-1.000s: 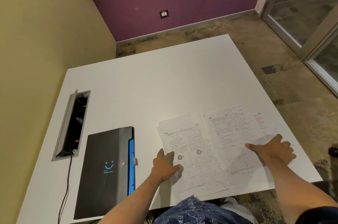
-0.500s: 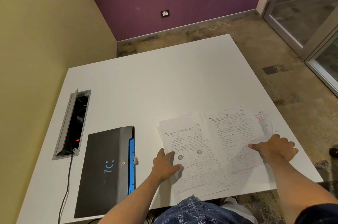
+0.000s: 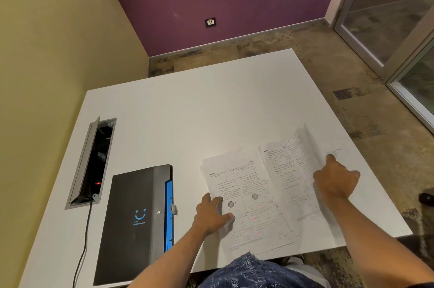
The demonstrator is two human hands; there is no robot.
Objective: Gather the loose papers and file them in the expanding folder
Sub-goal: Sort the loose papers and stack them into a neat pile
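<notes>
Several printed papers [image 3: 256, 189] lie overlapping near the front right of the white table [image 3: 199, 111]. My left hand [image 3: 212, 213] presses flat on the left sheet's near-left part. My right hand [image 3: 334, 180] grips the right sheet [image 3: 293, 158], whose far right edge is lifted and curling up off the table. Another sheet shows faintly beneath it at the right. The black expanding folder [image 3: 133, 219] with a blue smile logo lies closed at the front left, blue pockets showing along its right edge, a hand's width left of my left hand.
An open cable hatch [image 3: 92, 163] is set into the table at the left, with a black cord [image 3: 83, 240] running from it toward the front edge. A yellow wall borders the table's left side. The papers' near edge reaches the table's front edge.
My right hand moved farther along the right sheet and lifted its right edge, which now curls up. My left hand stayed on the left sheet.
</notes>
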